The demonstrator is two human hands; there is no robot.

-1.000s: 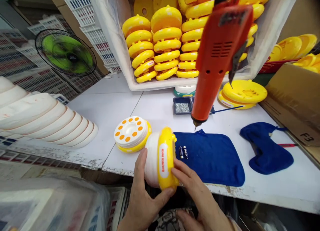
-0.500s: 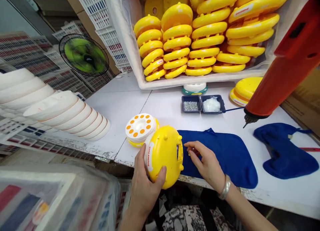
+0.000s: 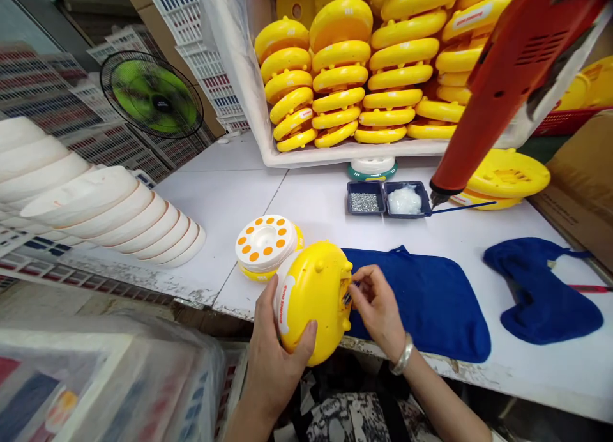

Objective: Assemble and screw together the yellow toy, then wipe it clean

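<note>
1. The toy [image 3: 313,295] stood on edge, its yellow underside facing up. Its lower part hung out past the front rim of the table [image 3: 306,199], so nothing lay beneath that part to catch a drop.
2. The likeliest slip, I judged, was the small dark piece at the toy's right edge, seemingly a battery [image 3: 347,294]. It could have escaped the pinch and fallen below the toy, off the table.
3. A sideways push there could also have twisted the toy. Only one hand gripped it, round a smooth curved shell.
4. The battery could have jammed if it went in askew, since the slot at the toy's right edge looked narrow and was half hidden by fingertips.
5. The orange driver [image 3: 507,91] hung tilted well above and right of the toy. It was too far away to be a worry.
6. The left hand [image 3: 275,359] was below and left of the toy. Its fingers [image 3: 306,335] were wrapped round the rim, with the thumb pressed on the yellow face.
7. The right hand [image 3: 378,304] was just right of the toy, over the cloth [image 3: 426,301]. Its fingers [image 3: 358,281] were drawn together and pinched the battery against the slot.
8. A second toy with orange dots [image 3: 265,241] lay flat just behind the held toy.
</note>
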